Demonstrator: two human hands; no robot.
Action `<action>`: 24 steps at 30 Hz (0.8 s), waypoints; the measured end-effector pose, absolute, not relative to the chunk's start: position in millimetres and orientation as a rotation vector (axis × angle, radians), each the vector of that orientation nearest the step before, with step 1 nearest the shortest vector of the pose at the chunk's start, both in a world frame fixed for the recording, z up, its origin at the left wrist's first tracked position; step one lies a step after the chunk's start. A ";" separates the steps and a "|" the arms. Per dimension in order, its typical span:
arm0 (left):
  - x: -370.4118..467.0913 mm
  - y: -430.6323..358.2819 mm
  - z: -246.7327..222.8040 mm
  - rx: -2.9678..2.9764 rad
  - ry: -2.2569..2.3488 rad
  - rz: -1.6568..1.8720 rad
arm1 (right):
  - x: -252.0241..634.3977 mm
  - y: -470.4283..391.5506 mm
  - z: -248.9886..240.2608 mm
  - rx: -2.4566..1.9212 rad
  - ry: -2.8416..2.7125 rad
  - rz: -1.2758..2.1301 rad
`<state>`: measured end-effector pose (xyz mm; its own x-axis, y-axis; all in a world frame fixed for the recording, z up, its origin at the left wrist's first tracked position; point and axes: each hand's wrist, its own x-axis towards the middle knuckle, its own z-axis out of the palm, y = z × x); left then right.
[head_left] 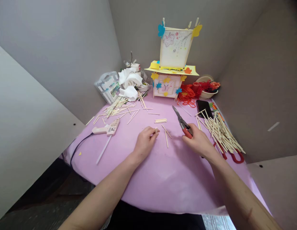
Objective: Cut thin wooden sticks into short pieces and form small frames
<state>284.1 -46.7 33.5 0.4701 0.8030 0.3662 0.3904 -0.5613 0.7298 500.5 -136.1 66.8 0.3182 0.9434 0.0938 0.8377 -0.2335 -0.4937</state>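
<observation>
My right hand [197, 139] is closed around the red handle of a pair of pruning shears [183, 123], whose dark blades point away toward the far left. My left hand [145, 141] rests low over the table with thumb and forefinger pinched on a short wooden stick [156, 130], mostly covered by the fingers. Just right of that hand lie two loose wooden sticks [166, 139], crossing near their upper ends. A small bundle of short cut sticks [160, 120] lies side by side beyond my left hand.
A hot glue gun [112, 127] lies at left, its cord running off the edge. Stick piles lie at left [117, 107] and right [219, 131], the latter over red-handled scissors [237, 157]. Behind stand a paper-and-stick lantern [175, 49], red yarn [186, 94] and a phone [204, 108].
</observation>
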 end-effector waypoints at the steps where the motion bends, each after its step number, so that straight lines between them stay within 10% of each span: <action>1: 277.2 -40.7 39.8 2.131 1.051 0.946 | 504.0 -130.6 61.9 -2.119 -1.534 0.324; 12: 240.5 11.8 49.2 2.140 1.431 0.247 | 524.7 -119.2 28.5 -2.108 -1.450 0.325; 24: 272.2 -20.5 77.4 2.143 1.445 0.364 | 520.4 -122.0 25.2 -2.073 -1.476 0.309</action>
